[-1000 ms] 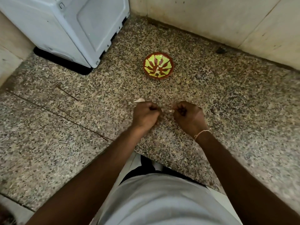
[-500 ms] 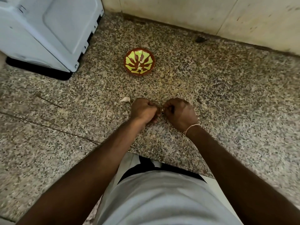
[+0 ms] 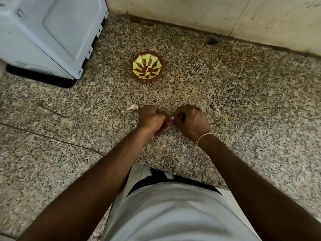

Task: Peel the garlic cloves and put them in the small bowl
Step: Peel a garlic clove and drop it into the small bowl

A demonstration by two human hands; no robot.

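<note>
**Peeling a clove between both hands, bowl dead ahead**

Left to right: big pale appliance point(image 3: 52, 35) sits far left at the back, well clear of my work. A loose garlic clove point(image 3: 132, 107) lies on the speckled counter point(image 3: 243, 101), just left of my left hand point(image 3: 152, 118), long axis roughly left-right, tip pointing left. Left hand is the nearer one for that pickup.

Left hand is curled tight, fingertips meeting the right hand point(image 3: 192, 121) at the centre. Right is curled too, thumb and fingers pinching a small white bit, the clove in work point(image 3: 172, 117). Mostly hidden, so I can't tell how much skin is left, nor whether the left actually pinches it.

Small bowl point(image 3: 147, 67) sits straight ahead of the hands, well apart, slightly left of the gap between them. Pale bits inside; can't tell cloves from glaze pattern.

My read: the drop is a straight forward reach, nothing in the path. Open counter to the right; wall point(image 3: 225, 18) behind the bowl; counter edge near my waist.
</note>
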